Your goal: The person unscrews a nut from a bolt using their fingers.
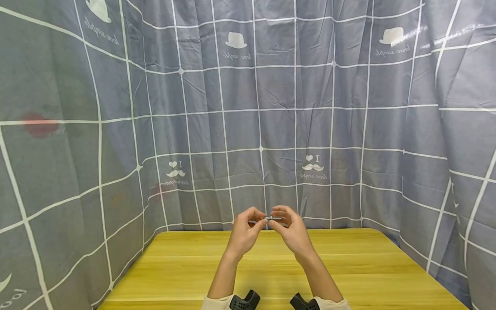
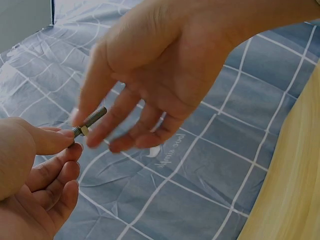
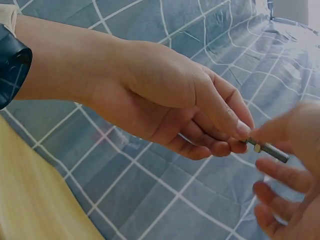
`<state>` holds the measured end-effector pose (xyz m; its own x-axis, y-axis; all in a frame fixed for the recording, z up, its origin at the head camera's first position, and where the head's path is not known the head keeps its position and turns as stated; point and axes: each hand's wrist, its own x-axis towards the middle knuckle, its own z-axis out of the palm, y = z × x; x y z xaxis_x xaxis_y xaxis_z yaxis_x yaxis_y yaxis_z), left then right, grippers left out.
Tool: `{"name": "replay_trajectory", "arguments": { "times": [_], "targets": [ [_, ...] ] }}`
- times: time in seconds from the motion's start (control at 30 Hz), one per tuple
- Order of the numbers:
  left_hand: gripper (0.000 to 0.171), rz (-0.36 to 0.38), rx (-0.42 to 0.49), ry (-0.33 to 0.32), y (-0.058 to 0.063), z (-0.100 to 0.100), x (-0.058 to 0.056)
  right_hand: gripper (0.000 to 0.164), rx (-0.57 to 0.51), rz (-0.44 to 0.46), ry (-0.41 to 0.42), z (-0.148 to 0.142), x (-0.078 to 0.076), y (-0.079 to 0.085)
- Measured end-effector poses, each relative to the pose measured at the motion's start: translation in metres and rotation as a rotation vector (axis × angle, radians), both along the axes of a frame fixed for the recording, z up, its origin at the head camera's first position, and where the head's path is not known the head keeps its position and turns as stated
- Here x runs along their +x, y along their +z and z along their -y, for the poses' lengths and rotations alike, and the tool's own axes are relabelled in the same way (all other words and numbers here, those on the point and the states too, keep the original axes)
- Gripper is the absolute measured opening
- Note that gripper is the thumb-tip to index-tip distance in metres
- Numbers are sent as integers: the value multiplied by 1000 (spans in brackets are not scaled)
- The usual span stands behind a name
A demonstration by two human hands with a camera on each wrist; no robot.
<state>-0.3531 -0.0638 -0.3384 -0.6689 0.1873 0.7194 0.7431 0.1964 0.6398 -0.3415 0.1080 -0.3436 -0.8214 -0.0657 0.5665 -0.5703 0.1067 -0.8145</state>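
Observation:
A metal bolt (image 2: 96, 117) with a hex nut (image 2: 84, 130) partway along its thread is held above the table. My left hand (image 1: 243, 232) pinches one end of it between thumb and fingertips, which hide that end. The threaded end points toward my right hand (image 1: 295, 234). That hand's thumb and index finger spread around the bolt, their tips close by the nut and slightly blurred. In the right wrist view the nut (image 3: 257, 148) shows uncovered between the two hands, and the other right fingers hang relaxed and apart.
Below the hands lies a yellow wood-grain table (image 1: 186, 267). A grey curtain (image 1: 240, 129) with white grid lines hangs behind it and along both sides. Black wrist devices (image 1: 245, 300) sit at the sleeve cuffs.

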Motion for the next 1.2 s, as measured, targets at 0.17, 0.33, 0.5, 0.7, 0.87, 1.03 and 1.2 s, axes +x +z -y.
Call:
{"name": "replay_trajectory", "arguments": {
  "times": [0.17, 0.33, 0.5, 0.7, 0.87, 1.03, 1.2],
  "targets": [
    [6, 2, -5, 6, -1, 2, 2, 32, 12, 46, -23, 3, 1, -1],
    [7, -2, -11, 8, 2, 2, 3, 18, -16, 5, 28, 1, 0, 1],
    [7, 2, 0, -2, 4, 3, 1, 36, -1, 5, 23, 0, 1, 3],
    [4, -6, -9, 2, 2, 2, 1, 24, -10, 27, -12, 0, 2, 1],
    [2, 13, -6, 2, 1, 1, 3, 27, -3, 14, -2, -1, 1, -2],
    [7, 4, -8, -3, 1, 1, 2, 33, 13, 44, -29, 0, 0, -3],
    [5, 3, 2, -11, 1, 3, 1, 20, 1, -8, 15, 3, -1, -3]
  ]
}}
